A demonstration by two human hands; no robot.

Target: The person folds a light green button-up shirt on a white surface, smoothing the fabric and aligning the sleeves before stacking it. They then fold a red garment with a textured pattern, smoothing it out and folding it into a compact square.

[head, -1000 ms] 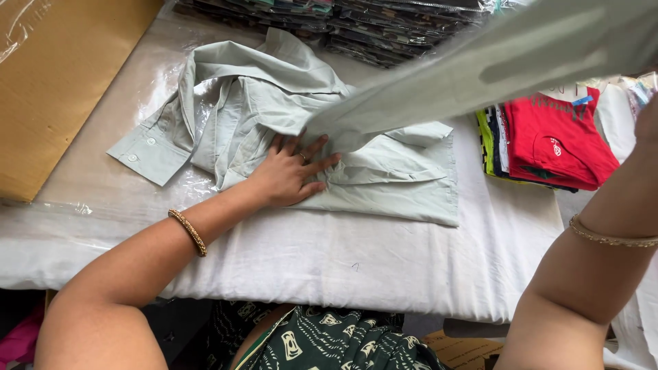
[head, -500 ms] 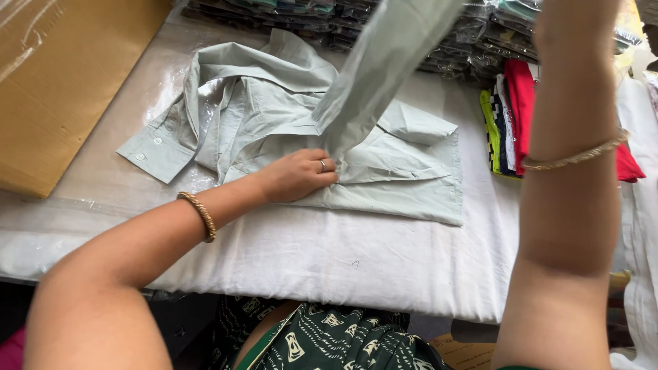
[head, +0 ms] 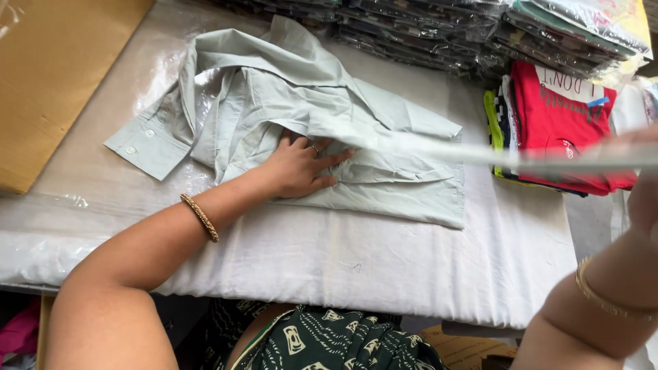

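Shirt (head: 384, 175) of pale green woven cotton lies half folded on the white-clothed surface (head: 343, 264), long axis left to right, cuffed sleeve (head: 147, 144) pointing left. Left hand (head: 301, 168) presses flat on it, fingers spread, gripping nothing. Right hand (head: 644, 199) is blurred; its grip cannot be told, a thin pale strip (head: 507, 156) stretching toward it

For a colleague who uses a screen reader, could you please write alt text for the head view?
A person's left hand presses flat on a pale green shirt on a white-covered table, while the right hand pulls its sleeve out to the right. Folded clothes and bagged garments lie behind.
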